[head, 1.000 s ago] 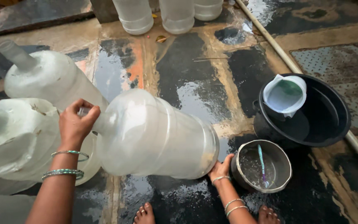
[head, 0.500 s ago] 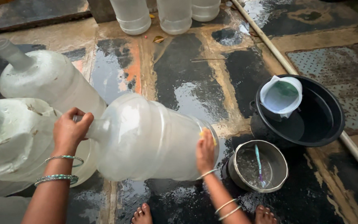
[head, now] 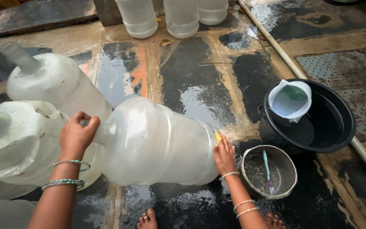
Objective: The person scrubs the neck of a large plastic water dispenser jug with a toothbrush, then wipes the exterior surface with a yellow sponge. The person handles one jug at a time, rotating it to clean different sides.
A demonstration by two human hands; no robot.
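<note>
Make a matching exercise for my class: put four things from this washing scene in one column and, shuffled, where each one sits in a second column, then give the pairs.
Things:
1. left hand
2. right hand
3. white jug
4. toothbrush

Places:
A. in the metal bowl
B. on the base of the lying water bottle
C. in the black basin
D. around the bottle's neck

Pairs: 1-D, 2-B, 3-C, 4-A

Soft, even daylight; no hard shadows. Wet floor (head: 200,97) shows pale sky glare beyond the large translucent jug (head: 157,144), brightest patch just past its base. Jug's upper flank carries a diffuse highlight. Focus sharp at centre; mild wide-angle bending toward frame edges, left of the jug slightly washed out.
</note>
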